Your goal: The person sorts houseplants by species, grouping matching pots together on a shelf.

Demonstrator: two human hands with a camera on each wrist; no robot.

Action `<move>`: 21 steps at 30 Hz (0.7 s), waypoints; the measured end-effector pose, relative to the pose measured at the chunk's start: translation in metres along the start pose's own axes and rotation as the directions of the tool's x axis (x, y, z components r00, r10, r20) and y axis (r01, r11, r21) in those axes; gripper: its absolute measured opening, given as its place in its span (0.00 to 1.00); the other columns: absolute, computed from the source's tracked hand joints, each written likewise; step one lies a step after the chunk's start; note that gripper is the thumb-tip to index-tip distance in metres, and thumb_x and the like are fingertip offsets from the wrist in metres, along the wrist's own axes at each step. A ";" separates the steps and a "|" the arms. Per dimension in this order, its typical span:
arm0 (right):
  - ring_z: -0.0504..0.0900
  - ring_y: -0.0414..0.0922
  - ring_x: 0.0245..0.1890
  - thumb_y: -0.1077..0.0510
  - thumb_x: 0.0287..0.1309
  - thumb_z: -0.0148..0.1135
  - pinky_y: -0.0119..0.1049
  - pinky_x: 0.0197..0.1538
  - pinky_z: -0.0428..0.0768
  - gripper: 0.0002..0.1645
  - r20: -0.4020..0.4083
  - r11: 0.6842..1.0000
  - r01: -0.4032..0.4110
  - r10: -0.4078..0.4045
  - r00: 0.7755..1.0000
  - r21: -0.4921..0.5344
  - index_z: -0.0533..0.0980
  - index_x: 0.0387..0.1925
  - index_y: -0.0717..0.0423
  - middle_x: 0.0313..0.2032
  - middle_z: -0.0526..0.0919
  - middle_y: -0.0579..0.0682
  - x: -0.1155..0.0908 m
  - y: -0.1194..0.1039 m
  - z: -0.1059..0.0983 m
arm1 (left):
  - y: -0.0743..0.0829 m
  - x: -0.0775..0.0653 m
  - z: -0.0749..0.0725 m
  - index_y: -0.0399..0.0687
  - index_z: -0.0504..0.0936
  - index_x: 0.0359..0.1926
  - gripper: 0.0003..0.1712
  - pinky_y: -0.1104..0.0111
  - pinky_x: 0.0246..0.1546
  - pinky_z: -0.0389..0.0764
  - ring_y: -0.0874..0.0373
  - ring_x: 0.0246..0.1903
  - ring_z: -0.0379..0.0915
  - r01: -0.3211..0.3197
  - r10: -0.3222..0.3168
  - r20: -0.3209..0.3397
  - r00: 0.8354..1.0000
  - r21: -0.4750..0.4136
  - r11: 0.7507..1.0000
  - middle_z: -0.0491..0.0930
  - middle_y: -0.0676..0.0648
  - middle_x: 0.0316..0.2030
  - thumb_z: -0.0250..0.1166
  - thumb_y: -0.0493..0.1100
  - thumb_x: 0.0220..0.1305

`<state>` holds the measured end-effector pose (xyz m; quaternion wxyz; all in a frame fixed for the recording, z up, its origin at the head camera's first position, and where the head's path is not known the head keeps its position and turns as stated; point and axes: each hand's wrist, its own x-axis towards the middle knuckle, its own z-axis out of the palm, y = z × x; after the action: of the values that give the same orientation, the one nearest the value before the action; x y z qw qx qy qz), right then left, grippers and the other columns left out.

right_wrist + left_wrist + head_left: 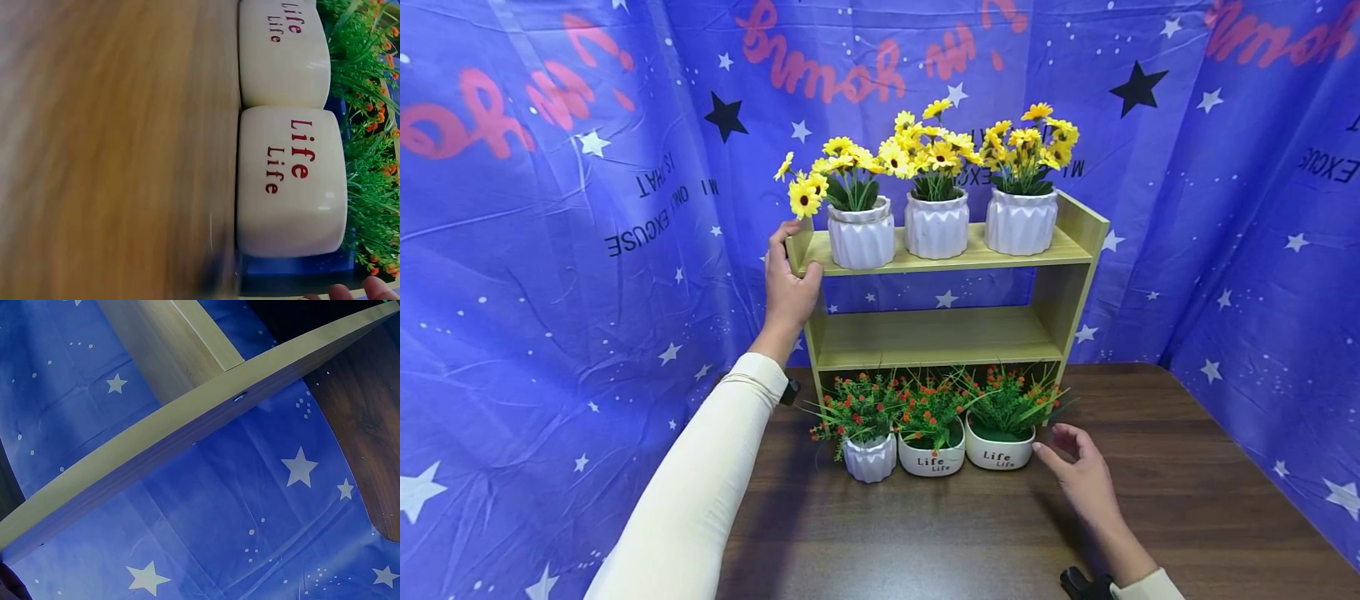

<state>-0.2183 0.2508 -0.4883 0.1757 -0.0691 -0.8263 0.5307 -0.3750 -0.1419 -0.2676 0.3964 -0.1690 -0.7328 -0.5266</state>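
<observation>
My left hand [792, 287] grips the upper left side panel of a small wooden shelf [940, 333], thumb in front and fingers round the outer side. In the left wrist view that side panel [156, 434] runs diagonally across, with only a bit of hand at the lower left corner. My right hand [1086, 479] is beside the rightmost white "Life" pot [1000, 450], its thumb tip right at the pot's side and its fingers loosely bent. In the right wrist view, fingertips [375, 289] show below this pot [290, 181]. Red-flowered green plants [1011, 404] fill the front pots.
Left of that pot stand another "Life" pot [931, 458] and a ribbed white pot [870, 460]. On the shelf's top board sit three ribbed pots of yellow flowers [936, 225]. A brown table [925, 542] lies underneath, with a blue starry curtain [587, 333] around it.
</observation>
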 end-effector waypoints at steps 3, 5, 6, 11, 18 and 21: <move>0.69 0.62 0.63 0.53 0.61 0.67 0.39 0.59 0.69 0.39 0.056 0.999 -0.030 0.029 0.998 0.011 0.63 0.65 0.71 0.63 0.69 0.69 0.004 0.004 0.004 | 0.001 0.001 0.000 0.47 0.66 0.62 0.32 0.60 0.59 0.61 0.55 0.64 0.59 0.011 -0.011 0.004 1.000 -0.002 1.000 0.67 0.56 0.66 0.58 0.33 0.54; 0.68 0.62 0.63 0.52 0.61 0.67 0.46 0.60 0.68 0.41 0.081 0.999 -0.050 0.049 0.996 0.007 0.61 0.66 0.71 0.63 0.69 0.70 0.006 0.005 0.007 | 0.001 0.001 -0.001 0.47 0.66 0.62 0.32 0.60 0.59 0.61 0.55 0.63 0.59 0.010 -0.010 0.003 1.000 -0.003 1.000 0.68 0.56 0.66 0.58 0.34 0.54; 0.68 0.62 0.63 0.52 0.61 0.68 0.47 0.60 0.68 0.42 0.090 0.998 -0.055 0.054 0.994 0.004 0.61 0.66 0.71 0.63 0.69 0.70 0.008 0.006 0.008 | 0.001 0.002 -0.001 0.47 0.67 0.62 0.32 0.60 0.59 0.61 0.55 0.63 0.59 0.005 -0.005 0.001 1.000 -0.003 1.000 0.68 0.56 0.66 0.58 0.34 0.54; 0.69 0.59 0.62 0.51 0.61 0.68 0.36 0.55 0.68 0.42 0.130 0.997 -0.079 0.078 0.989 0.004 0.60 0.67 0.70 0.61 0.70 0.69 0.015 0.012 0.016 | -0.001 0.002 -0.001 0.48 0.67 0.62 0.32 0.60 0.58 0.62 0.53 0.62 0.61 -0.006 0.006 -0.012 1.000 0.000 1.000 0.69 0.55 0.65 0.58 0.33 0.53; 0.66 0.60 0.65 0.52 0.60 0.69 0.49 0.63 0.66 0.46 0.165 0.995 -0.086 0.076 0.983 0.056 0.57 0.67 0.73 0.63 0.67 0.71 0.019 0.017 0.029 | -0.002 0.001 0.001 0.47 0.67 0.62 0.32 0.60 0.58 0.62 0.53 0.62 0.61 -0.015 0.015 -0.018 1.000 0.001 1.000 0.69 0.53 0.65 0.58 0.33 0.53; 0.64 0.60 0.66 0.53 0.59 0.69 0.52 0.65 0.64 0.48 0.168 0.994 -0.084 0.072 0.983 0.068 0.55 0.68 0.74 0.64 0.66 0.72 0.020 0.018 0.035 | -0.002 0.001 0.000 0.47 0.67 0.62 0.32 0.60 0.58 0.62 0.53 0.62 0.61 -0.008 0.008 -0.014 1.000 0.001 1.000 0.69 0.53 0.66 0.58 0.33 0.53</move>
<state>-0.2508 0.2350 -0.5132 0.0883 -0.0507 -0.8141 0.5717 -0.3771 -0.1425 -0.2683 0.4037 -0.1681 -0.7295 -0.5259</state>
